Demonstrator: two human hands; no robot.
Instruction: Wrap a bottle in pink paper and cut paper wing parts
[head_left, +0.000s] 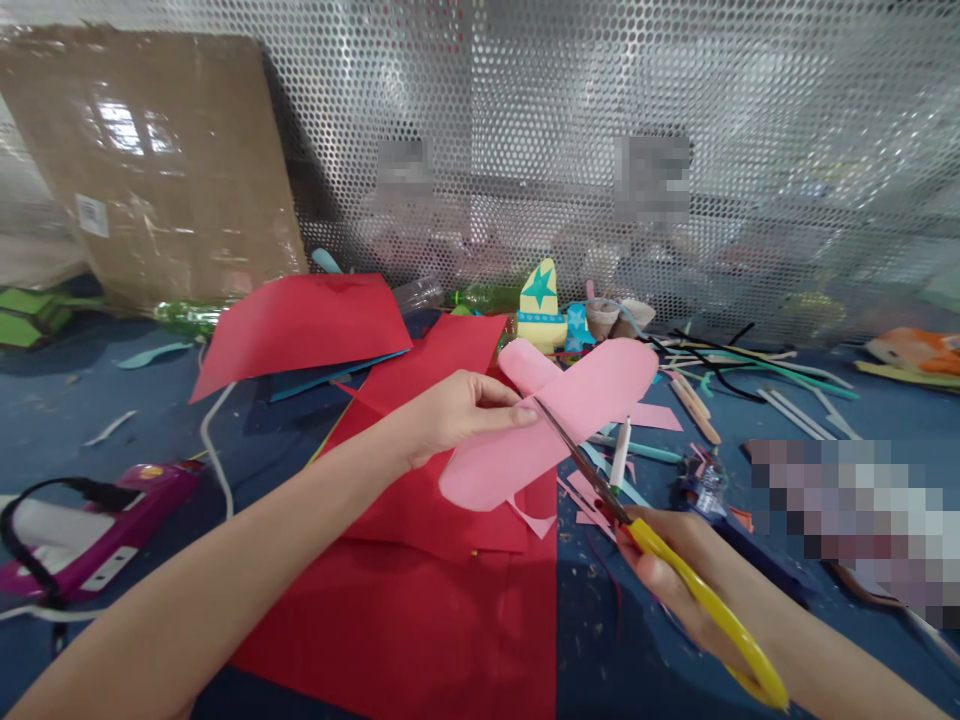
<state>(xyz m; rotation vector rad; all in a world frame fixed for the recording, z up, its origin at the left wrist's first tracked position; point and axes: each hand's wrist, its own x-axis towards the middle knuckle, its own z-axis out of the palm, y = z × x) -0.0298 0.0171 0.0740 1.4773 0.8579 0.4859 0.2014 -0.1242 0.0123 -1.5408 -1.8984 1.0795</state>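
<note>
My left hand [469, 415] pinches a pink paper cutout [592, 395] between thumb and fingers. The cutout is long with rounded ends, and a second pink rounded strip [527, 366] shows behind it, crossing at an angle. In my right hand [675, 570] are scissors [701, 590] with yellow handles. Their dark blades point up and left and lie against the pink paper near my left fingertips; I cannot tell whether they are cutting into it. Large red paper sheets [420, 610] lie underneath, with a small pink scrap [534, 518] on them.
A purple power strip [124, 520] with a black plug sits at left. A marker [620, 455], pink scraps and a dark blue glue gun [739, 535] lie at right. At the back stand a yellow paper boat [541, 310], a cardboard sheet [165, 170] and a perforated metal wall [525, 120].
</note>
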